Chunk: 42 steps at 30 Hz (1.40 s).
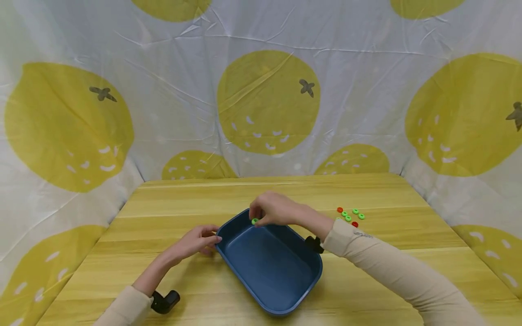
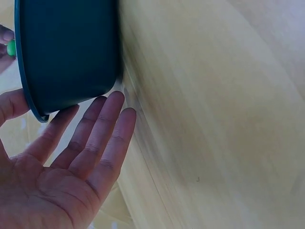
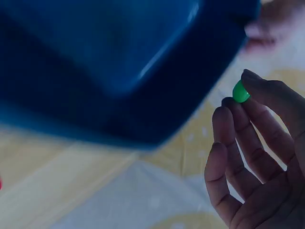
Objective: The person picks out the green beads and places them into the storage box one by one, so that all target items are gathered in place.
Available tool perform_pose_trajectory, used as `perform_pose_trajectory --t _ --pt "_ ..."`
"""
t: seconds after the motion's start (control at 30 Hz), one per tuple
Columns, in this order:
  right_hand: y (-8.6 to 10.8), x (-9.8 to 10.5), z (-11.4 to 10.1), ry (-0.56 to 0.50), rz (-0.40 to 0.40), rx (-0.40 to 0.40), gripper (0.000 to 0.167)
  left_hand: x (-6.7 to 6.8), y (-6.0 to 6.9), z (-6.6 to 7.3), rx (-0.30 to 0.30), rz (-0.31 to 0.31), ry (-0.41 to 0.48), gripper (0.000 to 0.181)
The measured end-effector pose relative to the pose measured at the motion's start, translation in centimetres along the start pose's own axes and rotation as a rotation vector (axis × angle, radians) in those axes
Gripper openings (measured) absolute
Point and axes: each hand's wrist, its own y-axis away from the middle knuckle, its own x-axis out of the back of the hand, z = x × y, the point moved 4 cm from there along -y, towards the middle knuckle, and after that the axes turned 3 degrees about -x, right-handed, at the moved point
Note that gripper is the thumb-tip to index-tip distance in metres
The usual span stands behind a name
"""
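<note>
A blue tray (image 1: 271, 267) lies at an angle on the wooden table. My right hand (image 1: 275, 209) is over its far left corner, pinching a small green ring (image 1: 254, 221) between thumb and fingertips; the right wrist view shows the same green piece (image 3: 241, 91) at the fingertips. My left hand (image 1: 200, 240) grips the tray's left corner, thumb on the rim. In the left wrist view, the thumb of my left hand (image 2: 71, 167) is on one side of the rim and the extended fingers are beneath the corner. The tray's inside holds nothing visible.
Several small green rings (image 1: 348, 218) and red rings (image 1: 340, 210) lie on the wooden table (image 1: 387, 194) to the right of the tray, partly near my right forearm. A cloth with yellow fruit prints (image 1: 269, 104) hangs behind and beside the table.
</note>
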Motion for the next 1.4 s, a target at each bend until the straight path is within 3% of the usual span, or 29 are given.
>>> perform_pose_trajectory --t 0.13,0.3,0.47,0.77,1.1,1.4 --pt "-2.2 -3.0 -1.8 0.078 -0.089 0.007 0.015 -0.2 -0.1 0.2 -0.003 -0.006 0.000 0.046" --pt "-3.2 -5.6 -1.9 0.149 -0.123 -0.053 0.018 -0.6 -0.4 0.4 -0.007 -0.014 -0.016 0.045" --pt "-3.4 -6.9 -1.2 0.161 -0.125 -0.070 0.012 -0.7 -0.5 0.4 -0.004 -0.013 -0.044 0.043" --pt "-3.3 -8.2 -1.3 0.172 -0.124 0.005 0.012 -0.5 -0.3 0.2 0.003 -0.011 -0.064 0.043" --pt "-3.2 -7.5 -1.5 0.180 -0.105 0.017 0.015 -0.2 0.0 0.3 0.019 0.008 -0.081 0.044" --pt "-1.6 -1.4 -0.5 0.129 -0.021 0.012 0.023 0.1 0.1 0.4 0.013 0.016 -0.113 0.042"
